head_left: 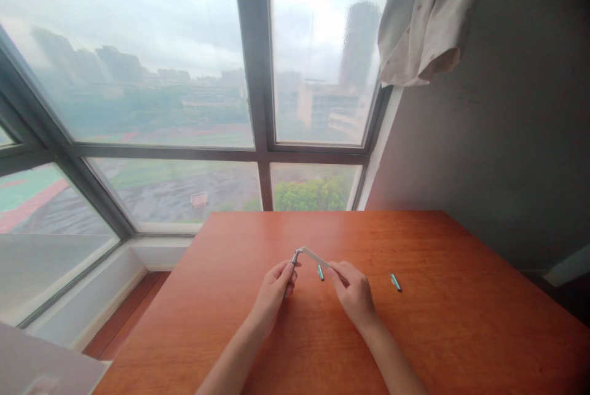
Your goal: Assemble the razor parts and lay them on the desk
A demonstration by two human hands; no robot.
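Right now both hands are over the middle of the reddish-brown bench [461, 333], a little nearer its far edge than its near one, and together they hold a slim pale tool [310, 255] just above the wood. The left hand [274, 293] has its fingers [289, 272] pinched closed around the darker, bent metal end of the tool, thumb and forefinger meeting on it. The right hand [354, 293] has its fingertips [334, 270] closed on the other end, where the pale flat strip runs down to the right. The tool is so small in the head view that I cannot tell exactly what it is, only that it has a grey hooked head and a light, narrow shaft.

Two short teal pieces lie flat on the bench. The first teal piece [320, 272] rests between the two hands, just below the held tool and just beside the right hand's knuckles, not touching either hand as far as can be seen. The second teal piece [395, 282] lies farther to the right, well apart from the right hand, toward the right edge.

Beyond the far edge stands a large window [258, 75] with a dark frame. A pale cloth [419, 20] hangs at the upper right, against a grey wall [507, 137].
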